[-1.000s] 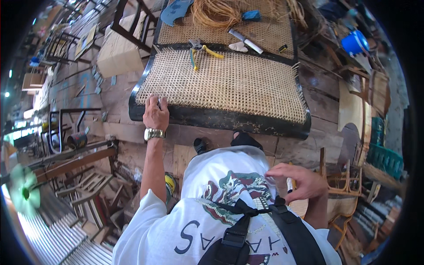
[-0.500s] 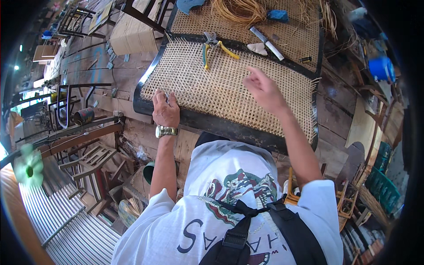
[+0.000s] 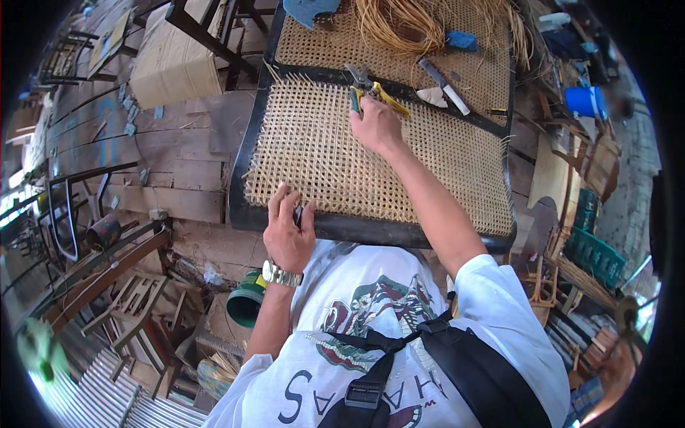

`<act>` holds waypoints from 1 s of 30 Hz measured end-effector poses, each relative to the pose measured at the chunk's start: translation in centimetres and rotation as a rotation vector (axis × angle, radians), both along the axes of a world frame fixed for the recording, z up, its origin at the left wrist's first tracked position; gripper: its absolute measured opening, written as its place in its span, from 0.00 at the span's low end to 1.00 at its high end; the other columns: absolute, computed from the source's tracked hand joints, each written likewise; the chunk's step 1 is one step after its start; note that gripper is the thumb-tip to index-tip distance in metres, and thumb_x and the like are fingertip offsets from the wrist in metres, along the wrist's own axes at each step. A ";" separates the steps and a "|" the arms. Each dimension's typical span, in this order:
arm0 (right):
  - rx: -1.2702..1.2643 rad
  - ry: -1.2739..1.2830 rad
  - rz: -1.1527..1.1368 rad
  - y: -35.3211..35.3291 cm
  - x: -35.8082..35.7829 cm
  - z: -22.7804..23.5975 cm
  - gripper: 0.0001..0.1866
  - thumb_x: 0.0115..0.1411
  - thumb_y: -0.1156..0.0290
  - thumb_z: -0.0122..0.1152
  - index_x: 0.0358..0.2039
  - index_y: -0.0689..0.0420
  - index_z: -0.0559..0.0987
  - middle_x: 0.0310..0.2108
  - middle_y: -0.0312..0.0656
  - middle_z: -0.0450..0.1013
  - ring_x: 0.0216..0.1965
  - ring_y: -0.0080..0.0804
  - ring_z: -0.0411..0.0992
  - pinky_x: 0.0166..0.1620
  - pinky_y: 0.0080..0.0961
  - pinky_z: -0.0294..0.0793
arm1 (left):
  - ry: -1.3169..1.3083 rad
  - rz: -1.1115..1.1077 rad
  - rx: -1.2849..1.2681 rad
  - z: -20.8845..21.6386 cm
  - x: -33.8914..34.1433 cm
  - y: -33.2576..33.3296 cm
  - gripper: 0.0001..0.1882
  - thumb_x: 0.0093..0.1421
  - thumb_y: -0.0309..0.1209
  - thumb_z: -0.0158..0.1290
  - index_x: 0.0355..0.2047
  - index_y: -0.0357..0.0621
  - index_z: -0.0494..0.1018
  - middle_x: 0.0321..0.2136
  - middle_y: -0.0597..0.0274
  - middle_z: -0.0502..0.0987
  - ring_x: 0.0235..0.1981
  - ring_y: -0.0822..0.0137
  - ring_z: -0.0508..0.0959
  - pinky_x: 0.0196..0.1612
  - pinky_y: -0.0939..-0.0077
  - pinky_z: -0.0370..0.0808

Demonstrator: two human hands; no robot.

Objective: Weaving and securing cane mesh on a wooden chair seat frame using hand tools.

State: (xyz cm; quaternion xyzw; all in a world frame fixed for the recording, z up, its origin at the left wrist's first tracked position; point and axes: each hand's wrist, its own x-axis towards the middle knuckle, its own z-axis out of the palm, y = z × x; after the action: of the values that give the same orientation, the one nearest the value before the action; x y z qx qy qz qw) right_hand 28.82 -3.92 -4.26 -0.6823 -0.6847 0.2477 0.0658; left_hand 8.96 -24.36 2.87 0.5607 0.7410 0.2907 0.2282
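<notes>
A black-framed seat panel (image 3: 242,214) with woven cane (image 3: 342,164) lies flat in front of me. My left hand (image 3: 287,232), with a metal watch at the wrist, rests on the near black edge, fingers curled over the rim. My right hand (image 3: 376,123) reaches across the cane to the far edge and closes around the handles of the yellow and green pliers (image 3: 367,89) lying there. Behind the pliers lie a knife-like tool (image 3: 444,85) and a coil of loose cane strands (image 3: 399,25) on a second woven panel.
A cardboard box (image 3: 171,60) sits at the far left on wooden planks. A blue cup (image 3: 585,101) stands at the far right. A green pot (image 3: 246,299) and chair frames (image 3: 128,314) lie low on the left. Green crates (image 3: 592,250) sit on the right.
My right hand has gone from beside my hip up over the cane to the pliers at the far edge. My left hand has stayed on the near rim.
</notes>
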 end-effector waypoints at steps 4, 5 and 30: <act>0.072 -0.058 -0.010 -2.1 0.8 1.7 0.10 0.65 0.66 0.58 0.35 0.61 0.76 0.30 0.47 0.76 0.29 0.40 0.78 0.33 0.40 0.79 | -0.098 -0.137 -0.070 1.0 -2.5 0.6 0.17 0.62 0.34 0.64 0.48 0.41 0.77 0.57 0.46 0.76 0.50 0.47 0.82 0.48 0.61 0.81; 0.053 -0.091 -0.018 -3.2 1.8 2.5 0.08 0.65 0.69 0.58 0.33 0.60 0.76 0.27 0.45 0.75 0.26 0.38 0.76 0.30 0.39 0.77 | -0.110 -0.193 -0.111 1.5 -2.9 0.9 0.17 0.62 0.34 0.64 0.48 0.40 0.77 0.57 0.46 0.77 0.49 0.46 0.82 0.47 0.61 0.81; 0.185 -0.040 -0.268 -0.7 26.6 3.3 0.16 0.64 0.62 0.62 0.46 0.61 0.78 0.45 0.55 0.77 0.47 0.55 0.76 0.50 0.46 0.77 | 0.186 -0.334 -0.046 0.0 3.3 5.5 0.12 0.61 0.33 0.63 0.41 0.42 0.76 0.43 0.55 0.77 0.36 0.50 0.80 0.34 0.59 0.78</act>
State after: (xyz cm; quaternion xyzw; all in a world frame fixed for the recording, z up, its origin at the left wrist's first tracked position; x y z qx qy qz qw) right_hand 55.41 -4.57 -0.93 -0.7634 -0.6085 0.1590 0.1470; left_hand 12.25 -18.83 2.84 0.6950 0.6618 0.1789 0.2167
